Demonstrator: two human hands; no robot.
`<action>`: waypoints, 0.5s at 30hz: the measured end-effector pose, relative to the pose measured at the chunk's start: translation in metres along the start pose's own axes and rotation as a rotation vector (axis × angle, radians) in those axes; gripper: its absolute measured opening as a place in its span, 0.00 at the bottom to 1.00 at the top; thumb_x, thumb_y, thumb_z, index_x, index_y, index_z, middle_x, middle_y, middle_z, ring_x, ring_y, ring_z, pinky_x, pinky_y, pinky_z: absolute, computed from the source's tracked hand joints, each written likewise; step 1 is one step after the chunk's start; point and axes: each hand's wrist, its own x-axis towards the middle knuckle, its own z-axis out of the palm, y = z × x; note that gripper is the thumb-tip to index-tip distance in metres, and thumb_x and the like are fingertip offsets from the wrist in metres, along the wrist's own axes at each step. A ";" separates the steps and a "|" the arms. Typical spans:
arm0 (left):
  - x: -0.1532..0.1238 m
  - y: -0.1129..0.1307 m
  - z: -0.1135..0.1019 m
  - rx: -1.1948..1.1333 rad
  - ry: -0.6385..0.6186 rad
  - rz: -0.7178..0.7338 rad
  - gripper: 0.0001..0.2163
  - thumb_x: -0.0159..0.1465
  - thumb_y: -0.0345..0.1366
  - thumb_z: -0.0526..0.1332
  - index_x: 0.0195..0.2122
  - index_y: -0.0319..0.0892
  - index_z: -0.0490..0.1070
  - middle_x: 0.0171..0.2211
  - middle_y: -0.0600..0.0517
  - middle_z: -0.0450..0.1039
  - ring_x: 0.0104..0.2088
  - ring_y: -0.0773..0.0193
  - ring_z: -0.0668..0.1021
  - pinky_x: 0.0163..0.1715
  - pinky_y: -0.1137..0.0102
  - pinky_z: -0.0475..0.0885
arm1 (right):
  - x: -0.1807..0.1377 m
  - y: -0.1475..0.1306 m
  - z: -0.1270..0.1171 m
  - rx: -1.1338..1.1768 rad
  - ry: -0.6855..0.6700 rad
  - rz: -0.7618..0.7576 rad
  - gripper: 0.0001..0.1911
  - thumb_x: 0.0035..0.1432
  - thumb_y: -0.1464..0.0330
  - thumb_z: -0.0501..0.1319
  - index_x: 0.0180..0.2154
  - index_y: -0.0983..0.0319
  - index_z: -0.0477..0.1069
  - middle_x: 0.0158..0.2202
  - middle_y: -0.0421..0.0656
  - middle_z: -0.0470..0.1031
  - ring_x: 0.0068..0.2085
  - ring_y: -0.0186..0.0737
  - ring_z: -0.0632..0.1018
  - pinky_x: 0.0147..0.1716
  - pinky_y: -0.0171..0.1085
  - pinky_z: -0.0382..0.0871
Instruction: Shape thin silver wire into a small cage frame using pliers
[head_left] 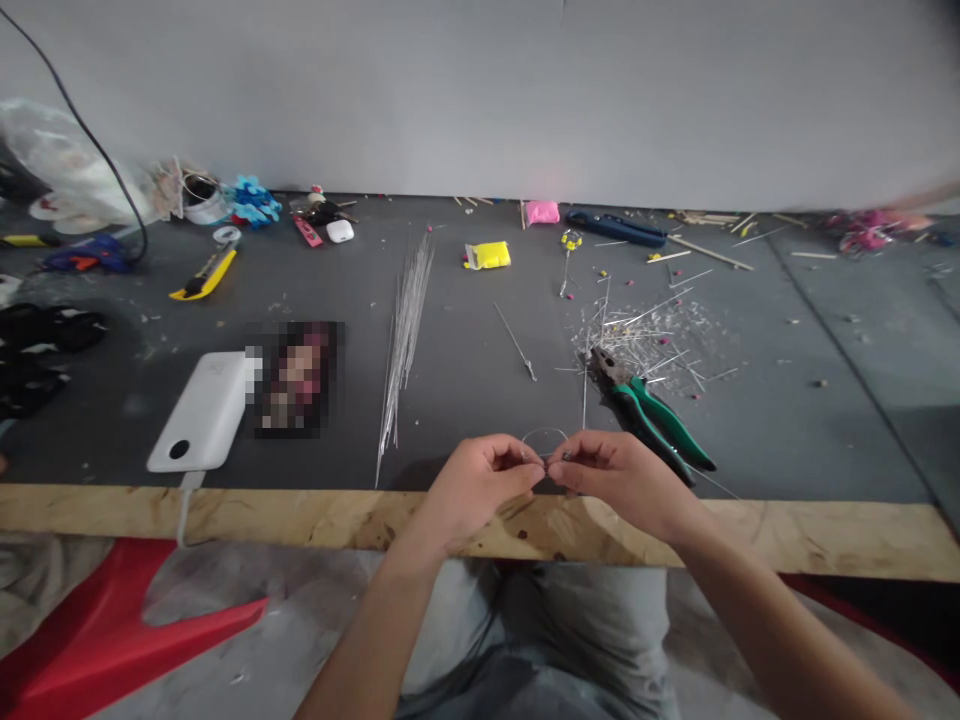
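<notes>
Pinching thin wire (546, 431) in both hands; left hand (484, 485) and right hand (619, 475) each closed, thumb against fingers, tips nearly meeting. Wire bows in a loop beyond the fingertips, from one grip to the other; ends hidden by the fingers. Pliers (667, 422) lie just beyond the right hand, straight wire bundle (406, 335) left of the left hand.
</notes>
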 end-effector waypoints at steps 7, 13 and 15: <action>0.001 0.002 0.004 0.002 0.043 -0.002 0.05 0.55 0.35 0.64 0.28 0.40 0.73 0.22 0.57 0.68 0.22 0.71 0.69 0.25 0.74 0.62 | 0.000 0.002 0.002 -0.063 0.028 -0.019 0.07 0.55 0.63 0.62 0.30 0.60 0.74 0.26 0.38 0.71 0.27 0.35 0.69 0.29 0.36 0.62; 0.001 0.005 0.006 -0.033 0.065 0.019 0.04 0.55 0.36 0.64 0.27 0.41 0.72 0.22 0.57 0.68 0.22 0.71 0.69 0.25 0.74 0.62 | 0.001 0.000 0.002 -0.053 0.048 -0.040 0.07 0.54 0.63 0.62 0.29 0.59 0.73 0.26 0.39 0.72 0.28 0.36 0.72 0.30 0.37 0.65; 0.002 0.004 0.004 -0.045 0.043 0.053 0.04 0.56 0.35 0.64 0.28 0.41 0.73 0.23 0.57 0.69 0.23 0.71 0.70 0.27 0.74 0.63 | 0.001 -0.001 0.001 -0.041 0.045 -0.054 0.07 0.55 0.63 0.62 0.30 0.59 0.73 0.26 0.38 0.73 0.28 0.36 0.72 0.31 0.37 0.66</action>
